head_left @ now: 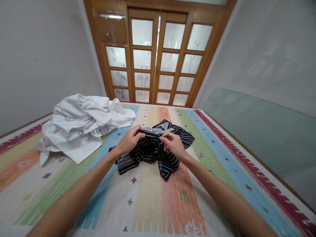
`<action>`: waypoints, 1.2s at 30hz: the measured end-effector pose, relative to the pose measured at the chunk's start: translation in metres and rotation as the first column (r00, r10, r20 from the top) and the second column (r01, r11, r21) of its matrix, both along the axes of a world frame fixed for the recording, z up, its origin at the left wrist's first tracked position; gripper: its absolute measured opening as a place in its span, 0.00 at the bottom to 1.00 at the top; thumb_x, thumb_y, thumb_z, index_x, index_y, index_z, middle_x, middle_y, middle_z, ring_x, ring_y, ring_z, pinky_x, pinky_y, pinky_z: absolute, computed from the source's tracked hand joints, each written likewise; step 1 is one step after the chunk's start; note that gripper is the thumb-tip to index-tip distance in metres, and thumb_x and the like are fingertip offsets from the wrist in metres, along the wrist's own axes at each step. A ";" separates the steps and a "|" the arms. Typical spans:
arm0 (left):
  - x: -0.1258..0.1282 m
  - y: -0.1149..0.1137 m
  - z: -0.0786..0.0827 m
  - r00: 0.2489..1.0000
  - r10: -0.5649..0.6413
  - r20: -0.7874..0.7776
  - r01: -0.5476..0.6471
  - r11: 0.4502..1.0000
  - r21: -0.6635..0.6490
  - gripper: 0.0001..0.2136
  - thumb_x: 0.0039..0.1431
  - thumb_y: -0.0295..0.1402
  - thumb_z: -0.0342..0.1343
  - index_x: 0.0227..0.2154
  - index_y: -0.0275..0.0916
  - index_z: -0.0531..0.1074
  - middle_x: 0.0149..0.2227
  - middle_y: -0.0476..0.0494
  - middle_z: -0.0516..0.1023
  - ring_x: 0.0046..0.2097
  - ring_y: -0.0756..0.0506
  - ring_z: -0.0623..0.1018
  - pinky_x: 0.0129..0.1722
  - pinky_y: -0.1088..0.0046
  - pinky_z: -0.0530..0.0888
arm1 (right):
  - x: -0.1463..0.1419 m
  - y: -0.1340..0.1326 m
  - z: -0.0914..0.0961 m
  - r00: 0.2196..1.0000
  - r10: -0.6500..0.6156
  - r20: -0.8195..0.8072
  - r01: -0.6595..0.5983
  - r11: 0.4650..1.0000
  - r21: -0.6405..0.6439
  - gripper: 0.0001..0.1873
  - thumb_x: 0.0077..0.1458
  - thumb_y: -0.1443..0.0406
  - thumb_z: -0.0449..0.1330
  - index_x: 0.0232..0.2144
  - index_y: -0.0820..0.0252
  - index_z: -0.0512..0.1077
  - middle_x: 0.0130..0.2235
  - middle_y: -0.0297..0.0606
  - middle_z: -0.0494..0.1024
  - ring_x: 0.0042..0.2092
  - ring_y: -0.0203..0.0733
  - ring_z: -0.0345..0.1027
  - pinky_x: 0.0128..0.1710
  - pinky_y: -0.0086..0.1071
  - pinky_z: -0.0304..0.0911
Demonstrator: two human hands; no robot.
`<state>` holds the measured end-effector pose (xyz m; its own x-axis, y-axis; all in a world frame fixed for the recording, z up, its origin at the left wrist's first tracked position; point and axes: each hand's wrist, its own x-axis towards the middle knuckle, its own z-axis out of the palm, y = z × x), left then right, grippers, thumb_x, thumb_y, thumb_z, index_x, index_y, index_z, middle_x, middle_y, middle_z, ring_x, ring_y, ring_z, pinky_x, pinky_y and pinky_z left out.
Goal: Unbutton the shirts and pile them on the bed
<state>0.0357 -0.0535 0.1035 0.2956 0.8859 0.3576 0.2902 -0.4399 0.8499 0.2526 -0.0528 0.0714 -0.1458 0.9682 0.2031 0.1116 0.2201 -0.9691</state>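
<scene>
A black garment with thin white stripes (148, 149), which looks like a shirt, lies bunched up in the middle of the striped mat. Its paler grey inner side shows along the top. My left hand (130, 138) pinches the upper edge on the left between thumb and fingers. On the other side, my right hand (172, 143) grips the same edge with its fingertips. Between the hands the edge is slightly raised, and loose folds hang below it. Parts of the cloth beneath are hidden in the folds.
To the left lies a crumpled heap of white cloth (81, 121). A colourful striped mat (145, 200) covers the surface. Wooden doors with glass panes (158, 56) stand beyond its far edge. A pale green panel (261, 125) leans along the right wall.
</scene>
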 end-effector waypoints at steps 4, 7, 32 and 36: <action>0.000 0.001 0.006 1.000 -0.006 0.005 0.006 0.998 0.065 0.13 0.46 0.31 0.53 0.37 0.38 0.67 0.38 0.45 0.74 0.37 0.47 0.71 0.36 0.70 0.67 | 0.002 -0.003 0.001 1.000 0.025 0.015 -0.025 0.999 0.021 0.12 0.49 0.56 0.61 0.27 0.60 0.69 0.22 0.31 0.74 0.16 0.32 0.62 0.12 0.24 0.57; 0.008 0.000 0.010 0.999 -0.020 -0.041 0.024 0.995 0.099 0.14 0.49 0.32 0.52 0.41 0.38 0.68 0.40 0.44 0.76 0.40 0.46 0.73 0.39 0.69 0.68 | 0.002 -0.006 0.000 0.996 0.052 0.076 -0.056 0.997 0.050 0.11 0.50 0.57 0.60 0.27 0.60 0.71 0.23 0.33 0.75 0.17 0.32 0.63 0.12 0.24 0.57; 0.041 -0.007 -0.023 0.956 -0.103 -0.274 0.138 0.984 0.112 0.13 0.62 0.35 0.46 0.33 0.38 0.75 0.32 0.46 0.78 0.35 0.46 0.75 0.38 0.70 0.68 | 0.007 -0.012 -0.002 0.995 0.094 0.029 -0.094 0.996 0.003 0.12 0.48 0.57 0.60 0.25 0.59 0.68 0.20 0.30 0.72 0.16 0.31 0.61 0.12 0.23 0.55; 0.043 -0.011 -0.021 0.952 -0.098 -0.289 0.137 0.984 0.115 0.12 0.62 0.33 0.46 0.33 0.39 0.76 0.34 0.46 0.80 0.35 0.45 0.76 0.39 0.69 0.69 | 0.009 -0.012 -0.003 0.991 0.100 0.089 -0.102 0.995 0.022 0.11 0.50 0.57 0.59 0.25 0.59 0.68 0.20 0.30 0.71 0.17 0.32 0.62 0.13 0.24 0.54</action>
<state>0.0788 -0.0650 0.0823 0.5000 0.7894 0.3561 0.4483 -0.5878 0.6734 0.2615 -0.0643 0.0687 -0.2610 0.9421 0.2104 0.1718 0.2598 -0.9503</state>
